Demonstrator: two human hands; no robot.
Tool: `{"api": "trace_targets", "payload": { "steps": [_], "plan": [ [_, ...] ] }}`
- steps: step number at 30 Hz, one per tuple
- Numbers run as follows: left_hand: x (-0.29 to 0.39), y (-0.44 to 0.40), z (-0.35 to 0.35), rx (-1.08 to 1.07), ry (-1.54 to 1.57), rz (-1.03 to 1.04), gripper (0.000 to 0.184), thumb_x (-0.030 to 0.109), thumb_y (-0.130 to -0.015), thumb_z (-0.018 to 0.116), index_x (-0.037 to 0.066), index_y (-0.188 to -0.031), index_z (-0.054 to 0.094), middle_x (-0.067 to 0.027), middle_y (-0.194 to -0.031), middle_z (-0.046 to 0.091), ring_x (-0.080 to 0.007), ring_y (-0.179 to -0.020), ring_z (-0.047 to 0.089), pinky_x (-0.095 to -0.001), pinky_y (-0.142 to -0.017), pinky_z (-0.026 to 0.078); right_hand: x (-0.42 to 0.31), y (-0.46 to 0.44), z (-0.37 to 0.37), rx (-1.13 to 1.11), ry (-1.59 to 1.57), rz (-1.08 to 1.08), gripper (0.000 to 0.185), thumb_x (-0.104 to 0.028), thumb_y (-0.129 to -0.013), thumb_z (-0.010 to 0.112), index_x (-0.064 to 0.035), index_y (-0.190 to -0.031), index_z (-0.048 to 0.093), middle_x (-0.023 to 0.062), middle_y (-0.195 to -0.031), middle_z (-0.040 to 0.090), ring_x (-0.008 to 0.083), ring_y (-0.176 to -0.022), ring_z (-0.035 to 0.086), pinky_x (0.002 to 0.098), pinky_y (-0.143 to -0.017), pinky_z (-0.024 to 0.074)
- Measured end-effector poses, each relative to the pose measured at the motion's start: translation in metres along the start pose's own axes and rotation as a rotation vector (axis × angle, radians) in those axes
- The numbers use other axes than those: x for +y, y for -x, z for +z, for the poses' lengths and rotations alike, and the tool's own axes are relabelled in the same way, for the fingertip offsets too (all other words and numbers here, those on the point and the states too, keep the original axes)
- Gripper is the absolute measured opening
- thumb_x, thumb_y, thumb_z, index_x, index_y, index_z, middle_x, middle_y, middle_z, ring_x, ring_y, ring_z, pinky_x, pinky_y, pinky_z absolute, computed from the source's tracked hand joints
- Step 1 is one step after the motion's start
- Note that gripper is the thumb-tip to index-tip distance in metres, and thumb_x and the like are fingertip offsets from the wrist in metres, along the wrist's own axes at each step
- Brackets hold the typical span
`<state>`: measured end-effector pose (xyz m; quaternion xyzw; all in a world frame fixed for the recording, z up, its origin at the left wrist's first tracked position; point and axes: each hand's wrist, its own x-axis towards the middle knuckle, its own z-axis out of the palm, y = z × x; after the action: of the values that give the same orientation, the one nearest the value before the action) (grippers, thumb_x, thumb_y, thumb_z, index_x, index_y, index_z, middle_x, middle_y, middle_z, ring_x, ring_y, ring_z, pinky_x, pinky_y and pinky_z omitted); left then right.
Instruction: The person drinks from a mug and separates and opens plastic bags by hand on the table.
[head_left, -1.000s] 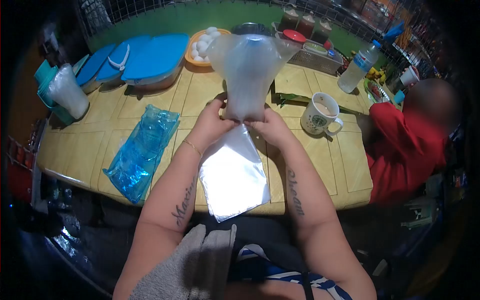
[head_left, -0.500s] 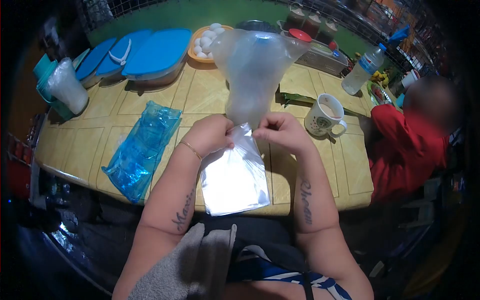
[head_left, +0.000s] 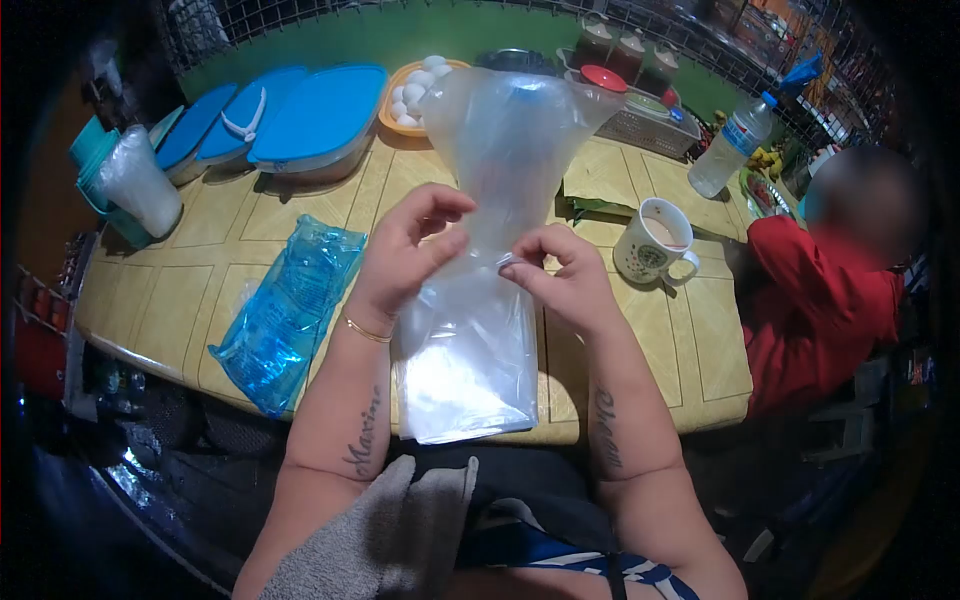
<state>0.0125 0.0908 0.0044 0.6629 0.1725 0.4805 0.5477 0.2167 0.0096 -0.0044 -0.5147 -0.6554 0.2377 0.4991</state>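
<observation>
A stack of flat clear plastic bags (head_left: 468, 370) lies on the yellow table in front of me, its near end at the table edge. Behind it stands a tall, flared, cloudy plastic bundle (head_left: 515, 150). My left hand (head_left: 415, 245) is held over the left side of the stack, fingers and thumb apart, with nothing between them. My right hand (head_left: 562, 275) pinches a corner of thin clear plastic between thumb and forefinger, at the stack's far end. A blue plastic packet (head_left: 290, 310) lies to the left of my left forearm.
A mug (head_left: 652, 242) with a drink stands right of my right hand, near a water bottle (head_left: 735, 145). Blue-lidded containers (head_left: 318, 115), a basket of eggs (head_left: 412, 95) and a condiment tray (head_left: 650, 125) line the back. A person in red (head_left: 820, 300) sits at the right.
My left hand has come off the plastic, opened and moved up and away. My right hand has kept its pinch near the stack's far end, where both hands were close together before.
</observation>
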Motion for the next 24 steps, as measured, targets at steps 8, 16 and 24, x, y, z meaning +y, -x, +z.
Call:
{"api": "trace_targets", "payload": {
  "steps": [8,16,24],
  "plan": [
    [-0.013,0.001,-0.009,-0.102,0.045,-0.095,0.069,0.055,-0.077,0.079,0.002,-0.117,0.059,-0.0018,-0.11,0.06,-0.0129,-0.107,0.055,-0.0286,-0.095,0.042,0.014,-0.001,-0.004,0.257,-0.386,0.06,0.008,-0.008,-0.088,0.072,-0.0008,-0.088,0.07,0.0012,-0.084,0.066,0.0087,-0.078,0.06,0.025,-0.073,0.0478],
    [-0.013,-0.001,0.001,0.03,-0.197,-0.017,0.022,0.02,-0.086,0.077,0.003,-0.096,0.066,-0.0003,-0.09,0.061,-0.0095,-0.088,0.057,-0.0231,-0.079,0.046,0.016,-0.001,-0.002,0.335,-0.196,0.023,0.016,-0.013,-0.092,0.066,0.0031,-0.093,0.069,0.0016,-0.083,0.065,0.0081,-0.075,0.058,0.0232,-0.071,0.0477],
    [-0.016,-0.005,-0.019,0.268,-0.166,-0.351,0.017,0.017,-0.091,0.071,0.002,-0.094,0.065,0.0019,-0.081,0.058,-0.0061,-0.074,0.051,-0.0196,-0.065,0.039,0.019,-0.005,-0.01,0.55,-0.429,0.128,0.016,-0.015,-0.094,0.063,0.0001,-0.09,0.067,-0.0027,-0.078,0.061,0.0045,-0.071,0.049,0.0212,-0.063,0.0392]
  ]
}}
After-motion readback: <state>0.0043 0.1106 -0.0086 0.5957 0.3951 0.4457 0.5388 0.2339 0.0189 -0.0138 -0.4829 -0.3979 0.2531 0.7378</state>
